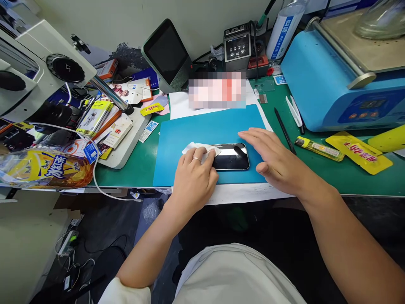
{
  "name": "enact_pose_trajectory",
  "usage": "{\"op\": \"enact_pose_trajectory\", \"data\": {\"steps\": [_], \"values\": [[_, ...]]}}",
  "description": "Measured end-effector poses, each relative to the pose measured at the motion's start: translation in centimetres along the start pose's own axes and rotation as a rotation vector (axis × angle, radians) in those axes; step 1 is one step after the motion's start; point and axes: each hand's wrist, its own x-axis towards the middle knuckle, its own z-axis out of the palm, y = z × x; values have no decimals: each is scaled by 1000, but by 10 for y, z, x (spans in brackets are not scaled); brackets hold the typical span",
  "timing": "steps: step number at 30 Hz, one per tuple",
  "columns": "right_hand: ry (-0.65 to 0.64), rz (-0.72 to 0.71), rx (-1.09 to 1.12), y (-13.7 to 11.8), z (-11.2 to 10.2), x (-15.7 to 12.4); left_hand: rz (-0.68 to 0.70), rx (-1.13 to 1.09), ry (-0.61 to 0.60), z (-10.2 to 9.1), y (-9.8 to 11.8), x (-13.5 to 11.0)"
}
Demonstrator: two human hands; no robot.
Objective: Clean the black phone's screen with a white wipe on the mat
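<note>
A smartphone point(232, 157) with a dark, glossy screen lies flat on a blue mat point(209, 124). My left hand point(195, 175), wearing a ring, presses a white wipe point(190, 147) down over the phone's left end; fingers and cloth hide that part. To the right of the phone, my right hand point(272, 160) hovers with its fingers stretched out and the thumb apart. Nothing is in it, and a gap separates it from the phone's right edge. White paper point(240, 193) sticks out under the mat's near edge.
Left stand a microscope point(60, 63), a drink bottle point(47, 169) and piled boxes. Behind are a tilted screen device point(166, 55) and a soldering station point(237, 48). To the right, a blue heating machine point(316, 84), a black pen point(284, 131), tweezers point(295, 112) and yellow packets point(357, 152).
</note>
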Motion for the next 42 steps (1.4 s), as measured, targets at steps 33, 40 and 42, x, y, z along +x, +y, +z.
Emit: {"op": "enact_pose_trajectory", "data": {"steps": [33,40,42], "values": [[14,-7,85,-4,-2,0,172,-50,-35,-2,31,-17],[34,-15,71,-3,-3,0,159,-77,-12,6,39,15],[30,-10,71,-4,-3,0,157,-88,-17,6,36,16]]}}
